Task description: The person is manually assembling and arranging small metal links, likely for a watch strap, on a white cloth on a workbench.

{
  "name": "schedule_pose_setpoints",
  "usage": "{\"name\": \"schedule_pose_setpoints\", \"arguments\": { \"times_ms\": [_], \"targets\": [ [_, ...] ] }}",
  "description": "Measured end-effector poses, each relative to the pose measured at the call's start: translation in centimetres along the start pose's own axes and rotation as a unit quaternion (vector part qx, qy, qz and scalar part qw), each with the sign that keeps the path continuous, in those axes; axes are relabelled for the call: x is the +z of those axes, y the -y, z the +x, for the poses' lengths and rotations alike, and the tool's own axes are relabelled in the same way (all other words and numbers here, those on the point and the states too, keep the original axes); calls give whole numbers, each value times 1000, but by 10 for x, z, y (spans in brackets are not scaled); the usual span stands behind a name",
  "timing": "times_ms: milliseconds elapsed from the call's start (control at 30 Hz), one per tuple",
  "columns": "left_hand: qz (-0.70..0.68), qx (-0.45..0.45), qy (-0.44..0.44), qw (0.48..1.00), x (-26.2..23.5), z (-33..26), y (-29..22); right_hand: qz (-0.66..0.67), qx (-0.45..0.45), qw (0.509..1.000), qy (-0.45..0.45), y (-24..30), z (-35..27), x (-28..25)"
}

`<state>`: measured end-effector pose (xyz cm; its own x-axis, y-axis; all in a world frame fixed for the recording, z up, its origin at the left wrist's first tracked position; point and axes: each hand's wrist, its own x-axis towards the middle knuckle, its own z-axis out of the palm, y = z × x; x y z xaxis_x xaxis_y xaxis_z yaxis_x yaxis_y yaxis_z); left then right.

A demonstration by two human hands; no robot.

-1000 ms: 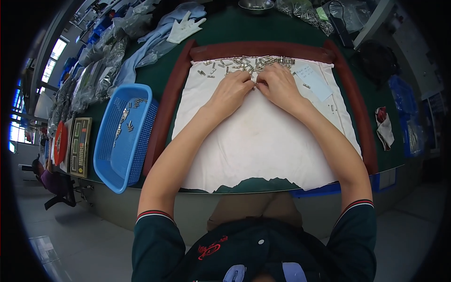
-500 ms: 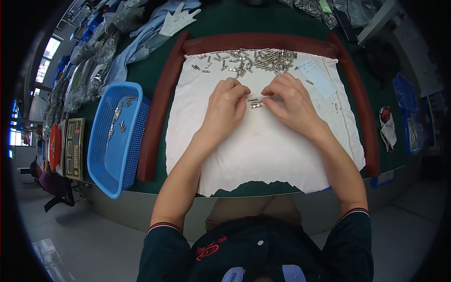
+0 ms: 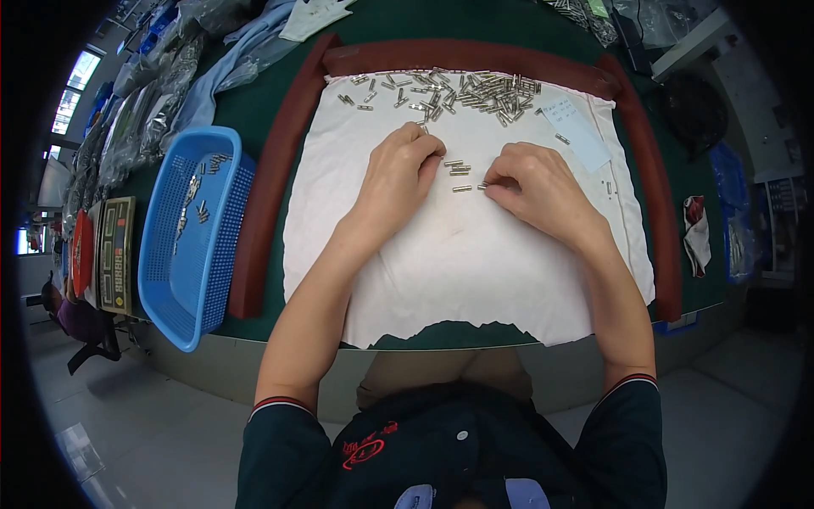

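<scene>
Right hand [image 3: 543, 191] pinches a small silvery metal pin [image 3: 482, 186]; left hand [image 3: 398, 174], fingers curled, rests empty mid-cloth [image 3: 475, 271].

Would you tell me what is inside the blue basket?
The blue basket holds a few small metal pieces near its far end; its near wall hides part of the floor.

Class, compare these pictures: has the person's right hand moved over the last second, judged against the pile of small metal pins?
Yes. The right hand has drawn back toward the person, away from the pile of small metal pins at the white cloth's far edge.
</scene>
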<state>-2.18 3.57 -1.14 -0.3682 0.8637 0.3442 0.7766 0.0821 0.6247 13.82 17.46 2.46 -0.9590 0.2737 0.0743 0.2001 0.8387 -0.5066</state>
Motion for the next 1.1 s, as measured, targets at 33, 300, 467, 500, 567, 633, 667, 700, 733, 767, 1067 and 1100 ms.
{"name": "schedule_pose_setpoints", "arguments": {
  "times_ms": [33, 300, 467, 500, 567, 633, 667, 700, 733, 767, 1067, 1100],
  "targets": [
    [1, -4, -16, 1000, 2, 0, 1, 1, -2, 1000, 1, 3, -1, -1],
    [-46, 26, 6, 999, 9, 3, -8, 33, -105, 990, -88, 9, -1, 15],
    [-20, 7, 23, 1000, -4, 1, -7, 61, -2, 992, -108, -4, 1, 15],
    [-20, 8, 24, 999, -3, 0, -7, 41, -9, 992, -116, -4, 2, 19],
    [-6, 43, 29, 999, 0, -2, -7, 22, -16, 992, -124, -4, 3, 26],
    [-8, 49, 25, 998, 6, -1, -7, 17, -16, 991, -132, -3, 4, 31],
    [-8, 56, 20, 998, 7, -1, -7, 17, -16, 991, -132, -3, 4, 31],
    [-8, 56, 21, 998, 7, -1, -7, 9, -23, 990, -138, -2, 5, 31],
    [-8, 55, 23, 998, 7, -1, -7, 1, -29, 989, -144, -2, 5, 32],
    [-9, 54, 26, 998, 8, -2, -7, 2, -29, 989, -144, -2, 5, 32],
    [-15, 69, 12, 997, 9, -2, -7, -6, -47, 985, -164, -2, 5, 35],
    [-14, 68, 12, 998, 7, -2, -8, 7, -40, 984, -174, -4, 5, 34]
  ]
}}
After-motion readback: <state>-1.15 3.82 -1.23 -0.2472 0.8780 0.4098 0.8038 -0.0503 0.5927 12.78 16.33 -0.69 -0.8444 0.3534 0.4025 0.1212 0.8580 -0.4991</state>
